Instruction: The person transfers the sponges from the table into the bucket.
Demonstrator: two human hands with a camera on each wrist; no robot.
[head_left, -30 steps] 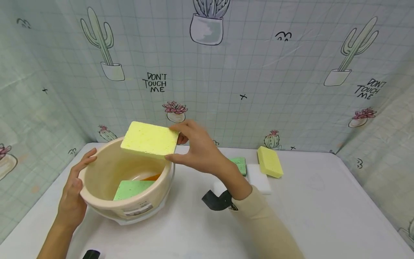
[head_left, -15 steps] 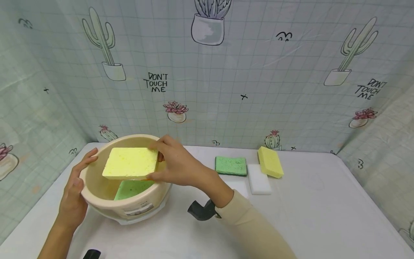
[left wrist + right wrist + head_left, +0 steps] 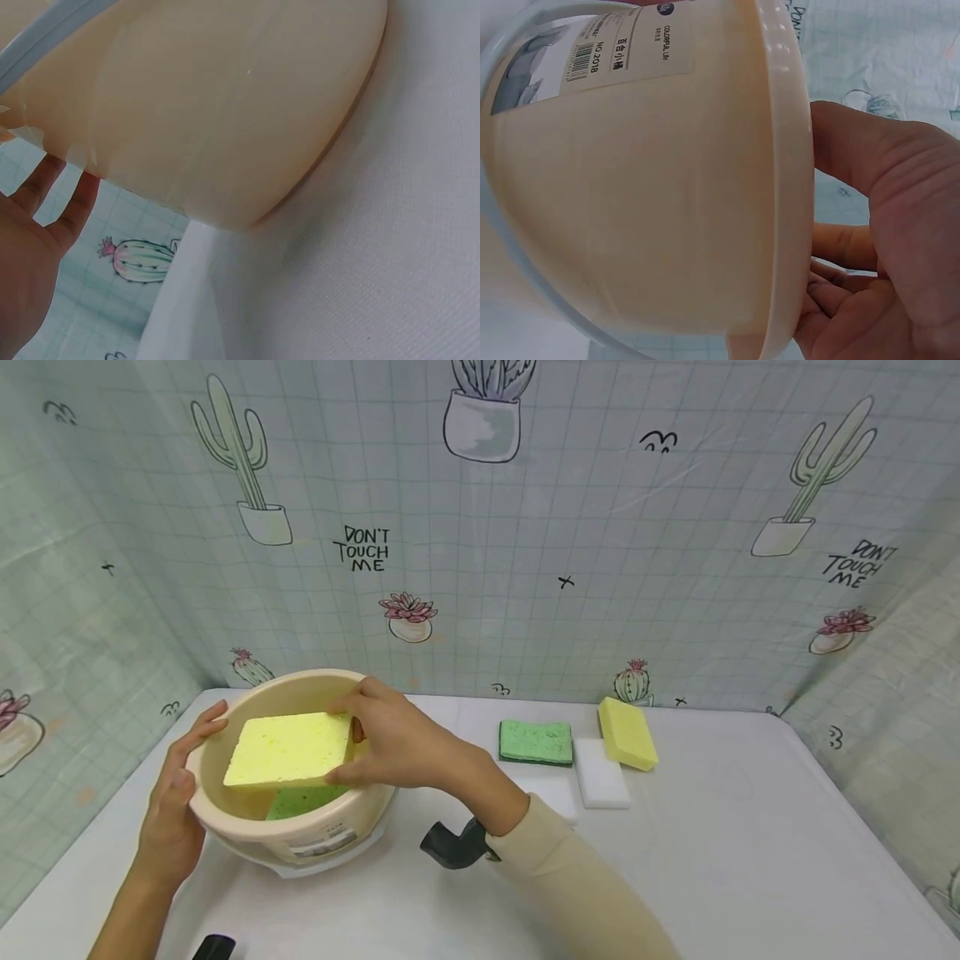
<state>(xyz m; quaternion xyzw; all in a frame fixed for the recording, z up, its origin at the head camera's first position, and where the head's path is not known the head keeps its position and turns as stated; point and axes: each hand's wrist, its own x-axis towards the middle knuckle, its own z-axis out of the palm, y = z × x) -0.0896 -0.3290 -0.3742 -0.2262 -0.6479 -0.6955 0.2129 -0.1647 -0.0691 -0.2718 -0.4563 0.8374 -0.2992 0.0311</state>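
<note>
A cream plastic bucket with a pale handle and a printed label stands at the left of the table. My left hand holds its left side, fingers spread along the outer wall near the rim. Between thumb and fingers, my right hand pinches one end of a yellow sponge, tilted inside the bucket's mouth. Under it a green sponge lies in the bucket, partly covered. The right wrist view shows the right hand at the rim, with the bucket wall hiding the sponge.
Right of the bucket lie a green scouring sponge, a white sponge block, and another white piece partly behind the right sleeve. A second yellow sponge leans on the white block. A cactus-print curtain rises behind the table.
My right hand has brought the yellow sponge left and down from above the bucket's right rim into its mouth. The left hand has stayed on the bucket.
</note>
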